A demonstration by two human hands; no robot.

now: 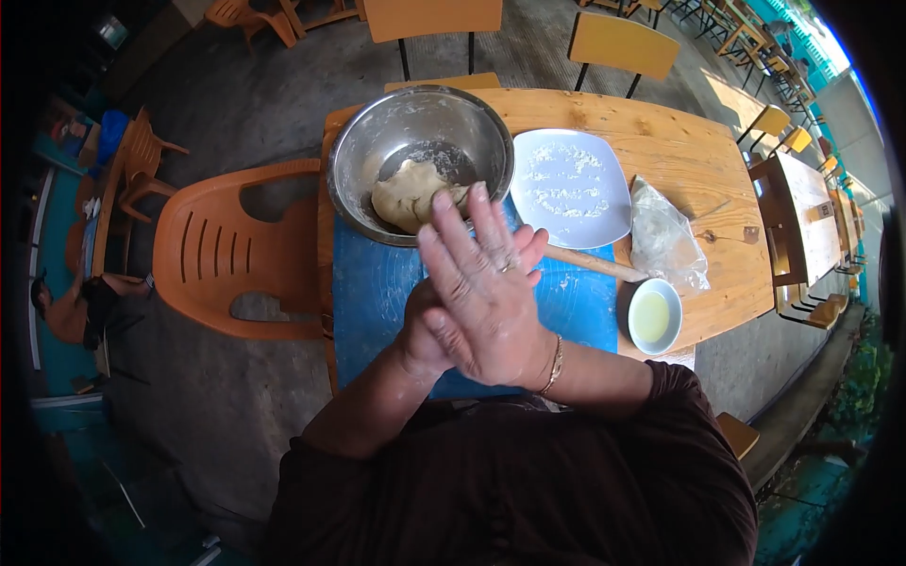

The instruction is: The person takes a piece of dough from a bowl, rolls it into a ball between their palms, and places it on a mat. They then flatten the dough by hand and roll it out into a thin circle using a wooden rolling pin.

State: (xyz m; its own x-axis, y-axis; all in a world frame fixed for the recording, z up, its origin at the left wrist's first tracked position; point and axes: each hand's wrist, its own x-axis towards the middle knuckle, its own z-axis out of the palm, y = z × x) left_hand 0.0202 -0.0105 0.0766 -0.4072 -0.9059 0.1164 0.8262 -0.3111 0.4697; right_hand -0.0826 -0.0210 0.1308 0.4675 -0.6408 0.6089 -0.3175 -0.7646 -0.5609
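My right hand (486, 292), with a ring and a bracelet, lies with its back toward me and its fingers stretched out. It presses against my left hand (423, 330), which is mostly hidden behind it; left fingertips show past the right edge. Whether anything lies between the palms is hidden. White flour dust marks the skin. Just beyond my fingertips, a lump of dough (404, 195) rests in a steel mixing bowl (377, 132). A blue mat (373, 292) lies under my hands, and a wooden rolling pin (595, 263) is to their right.
A floured white plate (571, 231) stands right of the bowl. Beside it lie a clear plastic bag (665, 236) and a small bowl of pale yellow liquid (654, 319). The wooden table (698, 141) has an orange chair (212, 250) at its left.
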